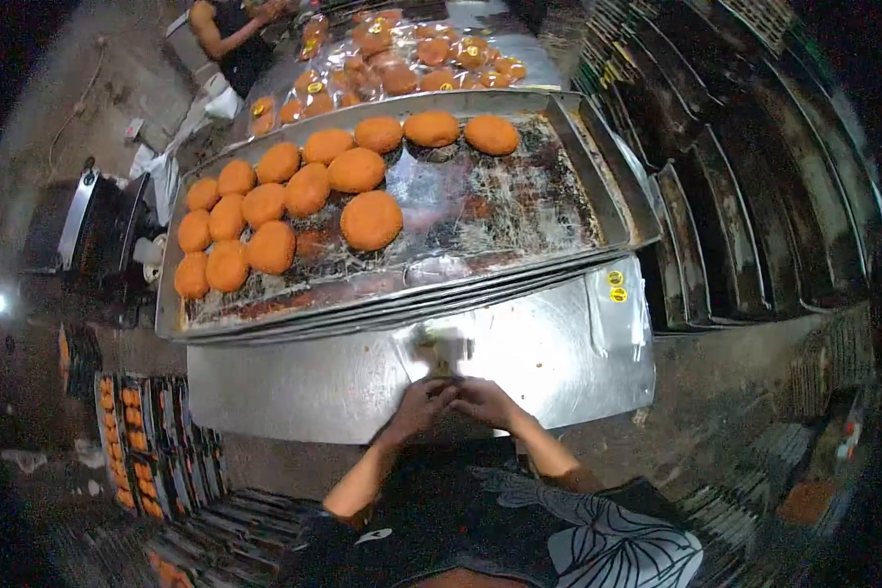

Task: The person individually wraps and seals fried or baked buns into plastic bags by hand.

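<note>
My left hand [423,404] and my right hand [484,402] meet at the near edge of the metal table [284,382]. Both have their fingers pinched on a blurred, see-through plastic bag [441,351], which sticks out over the shiny tabletop. Beyond it lies a large metal tray [519,201] on top of several stacked trays. Round orange-brown buns [371,220] sit in rows on its left and back part, while its right part shows bare, scratched metal. To the right on the table are flat clear bags [619,312] with yellow labels.
Bagged buns [392,73] are heaped behind the tray. A person [230,39] stands at the back left. Dark trays [755,196] are stacked at the right. Lower left, a rack [151,441] holds more buns, and a metal-edged machine [78,220] stands farther up.
</note>
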Demonstrator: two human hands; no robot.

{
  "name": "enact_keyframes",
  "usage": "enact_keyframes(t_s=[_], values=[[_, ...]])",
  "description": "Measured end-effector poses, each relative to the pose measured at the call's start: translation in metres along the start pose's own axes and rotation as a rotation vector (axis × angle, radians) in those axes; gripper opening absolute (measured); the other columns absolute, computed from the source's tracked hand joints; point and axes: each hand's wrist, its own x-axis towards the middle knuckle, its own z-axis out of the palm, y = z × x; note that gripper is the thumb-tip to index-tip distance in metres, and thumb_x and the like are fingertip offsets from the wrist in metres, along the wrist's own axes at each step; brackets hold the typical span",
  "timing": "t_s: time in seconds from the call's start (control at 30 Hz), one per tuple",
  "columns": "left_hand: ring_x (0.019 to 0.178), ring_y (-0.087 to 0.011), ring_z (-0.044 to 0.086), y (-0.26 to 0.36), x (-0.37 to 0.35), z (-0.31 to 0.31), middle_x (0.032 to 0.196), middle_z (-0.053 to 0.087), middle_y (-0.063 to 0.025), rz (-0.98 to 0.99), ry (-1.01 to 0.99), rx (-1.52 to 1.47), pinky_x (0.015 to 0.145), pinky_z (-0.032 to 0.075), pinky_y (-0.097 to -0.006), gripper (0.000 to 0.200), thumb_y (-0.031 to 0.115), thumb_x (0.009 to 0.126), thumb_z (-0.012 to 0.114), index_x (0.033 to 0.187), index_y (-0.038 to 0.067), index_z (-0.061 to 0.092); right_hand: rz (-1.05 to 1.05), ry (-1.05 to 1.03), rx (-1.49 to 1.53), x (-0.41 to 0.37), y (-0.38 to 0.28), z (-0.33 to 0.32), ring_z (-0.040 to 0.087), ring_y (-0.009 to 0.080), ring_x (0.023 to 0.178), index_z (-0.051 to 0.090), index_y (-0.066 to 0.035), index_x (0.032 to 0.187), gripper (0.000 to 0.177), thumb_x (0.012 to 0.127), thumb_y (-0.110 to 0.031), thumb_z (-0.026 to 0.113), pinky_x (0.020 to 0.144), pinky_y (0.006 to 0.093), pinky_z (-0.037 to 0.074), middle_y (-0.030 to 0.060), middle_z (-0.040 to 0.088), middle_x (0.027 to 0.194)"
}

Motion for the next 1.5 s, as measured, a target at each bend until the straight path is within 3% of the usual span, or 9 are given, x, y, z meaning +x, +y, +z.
enact_keyframes(t_s=[0.2,0.33,0.4,0.53,0.7,0.73,0.87,1.0,1.5], values=[[0.072,-0.0115,0.054,0.017,0.003,0.026,0.075,0.059,-0.0062,0.391,-0.091,0.007,0.062,0.043,-0.0272,0.017,0.021,0.076,0.059,0.078,0.004,0.059,0.104,0.547,-0.701,-0.047,-0.03,0.021,0.057,0.022,0.057,0.046,-0.004,0.108,0.026,0.083,-0.012,0.044,0.049,0.0324,0.043,0.0157,0.055,0.063],[0.063,-0.0195,0.052,0.066,-0.012,0.016,0.071,0.053,-0.0059,0.789,0.226,0.119,0.055,0.041,-0.0269,0.016,-0.002,0.064,0.063,0.077,0.006,0.059,0.284,-0.025,1.346,0.01,-0.029,-0.015,0.056,0.012,0.068,0.046,-0.005,0.11,0.027,0.086,-0.016,0.039,0.051,0.0229,0.049,0.0112,0.056,0.088],[0.063,-0.0198,0.052,0.074,-0.017,0.014,0.069,0.052,-0.0049,0.826,0.438,0.396,0.056,0.041,-0.0272,0.019,-0.005,0.063,0.063,0.078,0.006,0.058,0.012,0.436,0.759,0.041,-0.137,0.019,0.052,0.0155,0.088,0.039,-0.005,0.117,0.048,0.085,-0.04,0.04,0.081,0.0264,0.043,0.0081,0.053,0.102],[0.097,-0.0224,0.047,0.098,-0.007,-0.053,0.106,0.047,-0.0127,0.447,0.349,-1.052,0.078,0.045,-0.0333,0.039,0.019,0.084,0.047,0.12,0.008,0.034,-0.088,-0.161,1.183,0.087,-0.137,0.083,0.046,0.0252,0.104,0.032,-0.004,0.124,0.056,0.083,-0.04,0.045,0.081,0.0352,0.043,0.0138,0.042,0.121],[0.088,-0.0211,0.051,0.109,-0.032,-0.151,0.095,0.051,-0.0093,0.548,0.818,-1.125,0.08,0.043,-0.0409,0.031,0.023,0.084,0.046,0.108,0.003,0.044,-0.589,0.735,-1.436,0.178,-0.187,0.078,0.049,0.0374,0.098,0.028,-0.001,0.125,0.069,0.075,-0.039,0.056,0.082,0.044,0.041,0.0276,0.037,0.118],[0.09,-0.0213,0.051,0.115,-0.039,-0.161,0.095,0.052,-0.0082,0.577,0.896,-1.075,0.084,0.042,-0.0443,0.031,0.026,0.084,0.045,0.104,0.003,0.045,-0.034,0.714,-1.595,0.206,-0.185,0.069,0.045,0.0397,0.1,0.025,0.0,0.123,0.075,0.072,-0.044,0.056,0.081,0.047,0.04,0.0276,0.029,0.123],[0.109,-0.0274,0.039,0.128,-0.058,-0.19,0.115,0.035,-0.0133,0.625,0.825,-1.223,0.091,0.034,-0.0496,0.052,0.027,0.083,0.043,0.126,0.005,0.023,0.078,0.33,-1.015,0.252,-0.166,0.016,0.044,0.0401,0.1,0.042,0.0,0.113,0.062,0.066,-0.035,0.062,0.082,0.0467,0.038,0.0249,0.041,0.114],[0.108,-0.0291,0.041,0.138,-0.05,-0.175,0.116,0.037,-0.0141,0.736,0.894,-1.288,0.092,0.034,-0.0467,0.058,0.02,0.081,0.043,0.13,0.009,0.013,-0.935,0.486,-1.06,0.132,-0.201,0.114,0.046,0.0292,0.088,0.042,0.0,0.114,0.073,0.049,-0.013,0.071,0.075,0.0345,0.039,0.019,0.047,0.106],[0.096,-0.0221,0.051,0.132,-0.022,-0.044,0.108,0.05,-0.0115,0.178,0.133,-0.889,0.083,0.04,-0.0317,0.035,0.022,0.084,0.045,0.114,0.004,0.042,-0.484,0.718,-0.687,0.071,-0.169,0.064,0.055,0.0219,0.072,0.042,-0.004,0.117,0.057,0.065,-0.01,0.063,0.059,0.0295,0.046,0.015,0.052,0.091]])
